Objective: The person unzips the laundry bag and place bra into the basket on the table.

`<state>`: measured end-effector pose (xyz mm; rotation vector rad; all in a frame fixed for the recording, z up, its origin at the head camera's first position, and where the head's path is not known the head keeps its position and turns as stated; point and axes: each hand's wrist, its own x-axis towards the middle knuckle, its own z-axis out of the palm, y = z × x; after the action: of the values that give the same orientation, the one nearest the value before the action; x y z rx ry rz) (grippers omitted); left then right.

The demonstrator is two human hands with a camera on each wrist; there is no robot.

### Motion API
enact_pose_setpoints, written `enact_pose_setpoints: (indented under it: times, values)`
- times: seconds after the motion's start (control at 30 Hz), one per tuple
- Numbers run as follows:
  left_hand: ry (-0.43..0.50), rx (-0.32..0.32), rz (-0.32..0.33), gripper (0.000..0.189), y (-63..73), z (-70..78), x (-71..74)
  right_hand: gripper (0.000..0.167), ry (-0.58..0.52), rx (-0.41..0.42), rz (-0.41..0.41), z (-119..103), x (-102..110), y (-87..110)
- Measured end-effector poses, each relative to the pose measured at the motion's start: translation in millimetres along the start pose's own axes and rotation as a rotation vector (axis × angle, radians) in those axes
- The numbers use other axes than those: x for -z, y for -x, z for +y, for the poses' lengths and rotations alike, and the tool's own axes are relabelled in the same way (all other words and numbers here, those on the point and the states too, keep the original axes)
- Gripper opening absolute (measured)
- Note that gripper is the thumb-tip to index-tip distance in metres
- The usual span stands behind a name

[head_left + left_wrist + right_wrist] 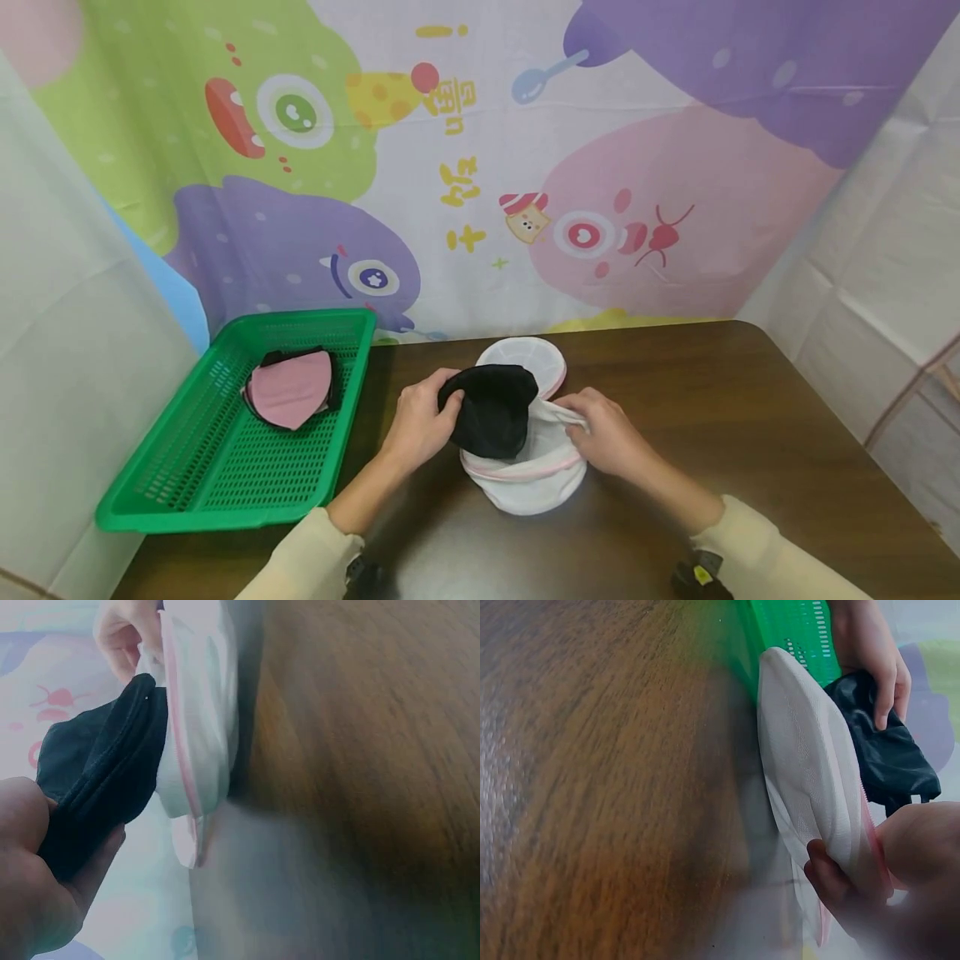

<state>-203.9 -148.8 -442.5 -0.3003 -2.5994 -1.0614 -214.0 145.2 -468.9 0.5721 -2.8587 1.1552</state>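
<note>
My left hand (422,423) grips a black cup-shaped cloth piece (491,417) by its left side, thumb on the near face. The piece hangs over the mouth of a white mesh laundry bag (525,497) with a pink zipper edge. Pinched in my right hand (609,433) is the bag's right rim, pulled up so the mouth gapes. From the right wrist view, the black piece (889,754) has thin straps at its lower end. Behind the bag, a round white mesh panel with pink edging (528,354) lies on the table; its join to the bag is hidden.
To the left stands a green perforated basket (161,467) holding a pink cloth piece with black trim (291,390). The brown wooden table (712,400) reaches back to a printed cartoon curtain (480,283). Pale cloth hangs at both sides.
</note>
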Motion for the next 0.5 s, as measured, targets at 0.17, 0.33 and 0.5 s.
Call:
enact_pose_setpoints:
  times: [0.17,0.33,0.5]
  values:
    - [0.013,0.029,-0.006,0.023,-1.3,2.4,4.2,0.034,-0.004,-0.009,-0.01,-2.1,0.7,0.2]
    - [0.019,0.054,-0.013,0.023,-1.6,4.4,7.4,0.033,0.0,-0.019,-0.016,-3.1,1.2,0.1]
    - [0.023,0.075,-0.008,0.024,-2.1,6.1,11.4,0.032,0.013,-0.007,0.0,-2.5,0.7,-1.0]
